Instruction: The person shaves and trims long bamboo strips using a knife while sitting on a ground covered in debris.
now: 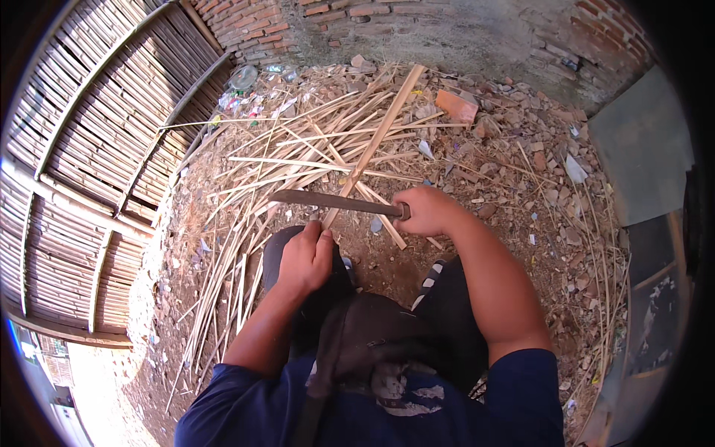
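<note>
My right hand (424, 210) is closed around the handle of a machete (328, 200). Its long dark blade points left and lies across a wide, pale bamboo strip (381, 134). The strip slants away from me toward the brick wall. Over my left knee, my left hand (307, 257) is closed at the strip's near end, thumb and fingers drawn together; the part inside the grip is hidden. Whether the blade touches the strip or only passes above it, I cannot tell. Beyond the blade lies a loose heap of thin split bamboo strips (298, 171).
Brick rubble and scraps cover the ground, with a large orange brick piece (456, 106) beyond the heap. A brick wall (417, 37) closes the far side. On the left stands a bamboo slat panel (112, 97); grey sheets (644, 149) lean at the right.
</note>
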The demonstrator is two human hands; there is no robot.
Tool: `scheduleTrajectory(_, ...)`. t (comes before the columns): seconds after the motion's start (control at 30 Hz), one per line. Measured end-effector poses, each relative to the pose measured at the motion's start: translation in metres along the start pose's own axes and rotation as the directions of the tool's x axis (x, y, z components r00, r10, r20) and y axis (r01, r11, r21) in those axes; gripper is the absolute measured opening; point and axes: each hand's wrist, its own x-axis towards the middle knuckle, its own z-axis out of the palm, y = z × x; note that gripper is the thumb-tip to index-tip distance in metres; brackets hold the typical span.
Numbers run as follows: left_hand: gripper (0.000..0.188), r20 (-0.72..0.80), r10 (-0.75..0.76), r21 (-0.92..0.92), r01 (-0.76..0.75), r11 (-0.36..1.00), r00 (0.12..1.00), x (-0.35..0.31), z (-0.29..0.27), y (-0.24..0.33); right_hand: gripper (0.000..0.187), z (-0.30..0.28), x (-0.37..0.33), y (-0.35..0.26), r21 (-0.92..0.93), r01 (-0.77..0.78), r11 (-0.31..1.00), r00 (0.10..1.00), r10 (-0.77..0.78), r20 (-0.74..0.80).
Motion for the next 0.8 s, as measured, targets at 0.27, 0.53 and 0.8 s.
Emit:
scheduleTrajectory(0.27,0.028,0.071,-0.012,-0.087,0.019,0.996,0.997,0.014,0.021,-0.013,0.035,0.005,0.005,-0.013,-0.238,-0.023,0.971,0.998,0.01,-0.056)
scheduleTrajectory(0.53,0.031,0.137,-0.071,-0.15,0.092,0.984,0.988,0.017,0.024,-0.023,0.03,-0.007,0.018,-0.015,-0.156,-0.116,0.981,0.989,0.098,-0.114)
scheduleTrajectory(0.8,0.043,0.194,-0.085,-0.181,0.121,0.976,0.977,0.023,0.029,-0.036,0.022,-0.008,0.038,-0.002,-0.219,-0.204,0.954,0.976,0.183,-0.116)
